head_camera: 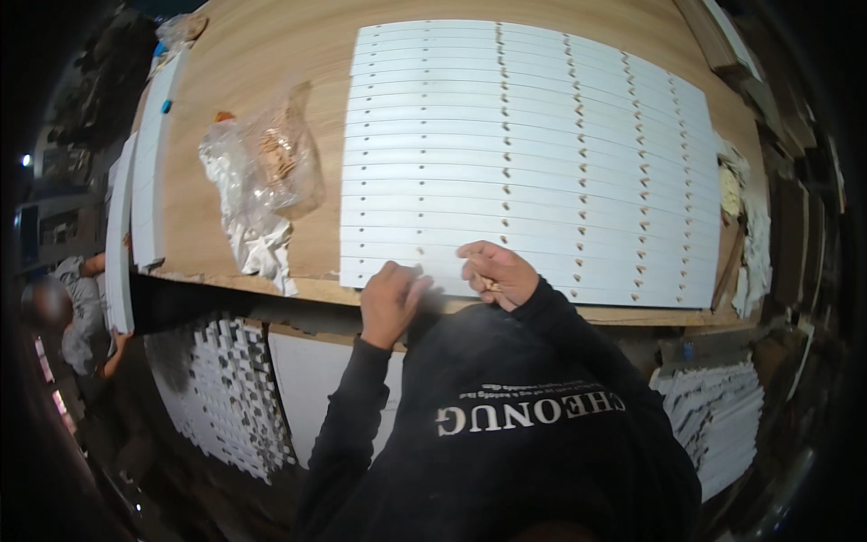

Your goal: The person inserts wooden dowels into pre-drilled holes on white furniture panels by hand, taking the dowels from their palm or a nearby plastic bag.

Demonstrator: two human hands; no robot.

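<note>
White narrow boards (467, 183) lie side by side in a block on the wooden worktable. Short wooden dowels (582, 181) stick up from them in several columns toward the right, while the two leftmost columns show bare dark holes (421, 167). My right hand (504, 274) hovers over the nearest boards, curled around a few loose wooden dowels (489, 283). Beside it, at the near edge of the boards, is my left hand (389, 301); its fingertips are blurred, so anything in them cannot be made out.
A clear plastic bag (274, 152) of dowels rests on the worktable (318, 54), with white cloth-like material (261, 247) below it. At left, a person (81, 318) holds a long white board (119, 237). Stacked white pieces (234, 400) stand below the table edge.
</note>
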